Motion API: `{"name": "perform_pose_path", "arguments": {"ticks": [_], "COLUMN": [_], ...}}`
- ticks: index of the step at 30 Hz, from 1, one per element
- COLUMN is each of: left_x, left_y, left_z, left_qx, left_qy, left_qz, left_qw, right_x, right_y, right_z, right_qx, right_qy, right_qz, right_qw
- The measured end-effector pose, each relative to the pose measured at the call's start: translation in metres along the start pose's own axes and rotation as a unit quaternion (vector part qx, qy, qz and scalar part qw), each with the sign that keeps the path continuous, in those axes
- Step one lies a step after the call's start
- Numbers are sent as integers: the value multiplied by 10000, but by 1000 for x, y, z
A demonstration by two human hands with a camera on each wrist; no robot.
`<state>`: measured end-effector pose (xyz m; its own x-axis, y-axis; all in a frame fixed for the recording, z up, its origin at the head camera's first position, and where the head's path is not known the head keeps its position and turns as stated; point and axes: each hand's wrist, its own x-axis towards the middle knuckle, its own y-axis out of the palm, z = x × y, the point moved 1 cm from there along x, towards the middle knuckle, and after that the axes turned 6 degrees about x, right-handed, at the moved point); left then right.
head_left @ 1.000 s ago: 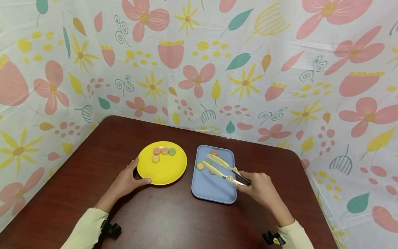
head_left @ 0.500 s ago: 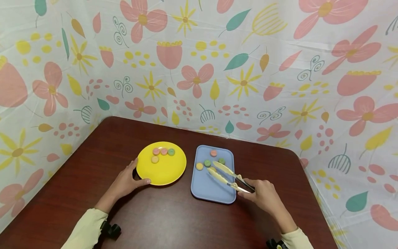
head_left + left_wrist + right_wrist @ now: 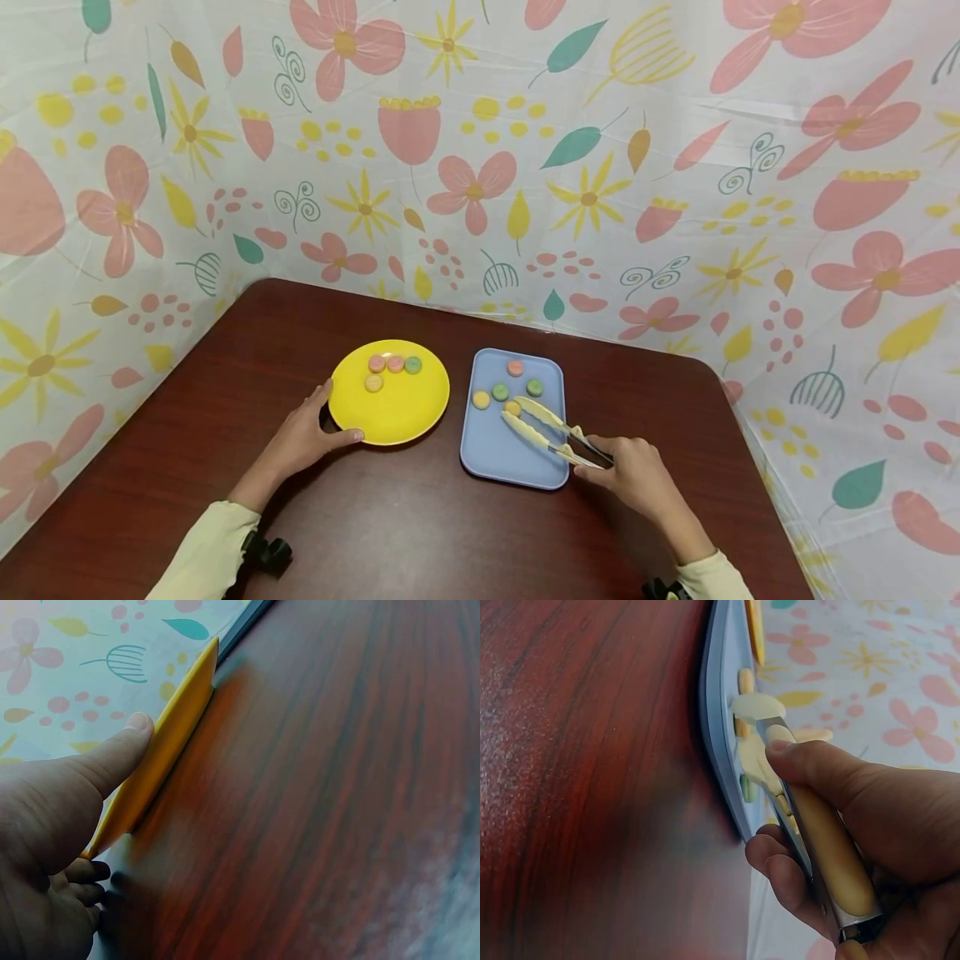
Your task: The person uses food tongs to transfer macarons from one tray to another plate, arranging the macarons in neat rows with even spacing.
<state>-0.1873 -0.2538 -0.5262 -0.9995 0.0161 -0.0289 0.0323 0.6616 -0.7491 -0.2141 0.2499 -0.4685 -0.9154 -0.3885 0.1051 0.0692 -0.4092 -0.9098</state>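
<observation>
My left hand point(image 3: 303, 433) holds the rim of a round yellow plate point(image 3: 397, 412), its thumb lying along the near edge. On that plate sit two pink discs point(image 3: 395, 363), a green one point(image 3: 412, 365) and a cream-yellow one point(image 3: 373, 382), all like small macarons. My right hand point(image 3: 633, 475) grips a pair of tongs point(image 3: 551, 429) with cream tips and metal arms. The tips stand apart over a blue tray point(image 3: 487, 458), on either side of a yellow macaron-like disc point(image 3: 512, 408); contact cannot be told.
Elsewhere on the tray lie a pink disc point(image 3: 515, 367), two green discs point(image 3: 500, 392) and another yellow disc point(image 3: 481, 400). Plate and tray stand side by side on a dark brown table point(image 3: 420, 533). Behind it hangs a flower-patterned cloth point(image 3: 480, 183).
The tongs have drawn back toward the near right and dropped lower, uncovering the discs, with their tips now around a yellow disc. My left hand and the plate have stayed in place.
</observation>
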Motion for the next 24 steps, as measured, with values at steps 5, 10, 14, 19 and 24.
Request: {"name": "perform_pose_path", "arguments": {"ticks": [5,10,14,19,24], "left_x": [1,0,0,0,0], "left_y": [0,0,0,-2,-2], "left_z": [1,2,2,0,-1], "left_qx": [-9,22,43,32,34], "left_qy": [71,36,3,-25,-57], "left_qz": [-53,-20,4,28,63], "left_qw": [10000,10000,10000,10000,10000], "right_x": [0,-1,0,5,14], "right_y": [0,-1,-3,-10,-16], "right_z": [2,3,5,12,22], "right_qx": [-19,-59,-53,-68,-72], "right_qy": [-67,-146,-120,-164,-197], "right_qz": [-34,-65,-32,-11,46], "right_qw": [10000,9999,9999,9998,9998]}}
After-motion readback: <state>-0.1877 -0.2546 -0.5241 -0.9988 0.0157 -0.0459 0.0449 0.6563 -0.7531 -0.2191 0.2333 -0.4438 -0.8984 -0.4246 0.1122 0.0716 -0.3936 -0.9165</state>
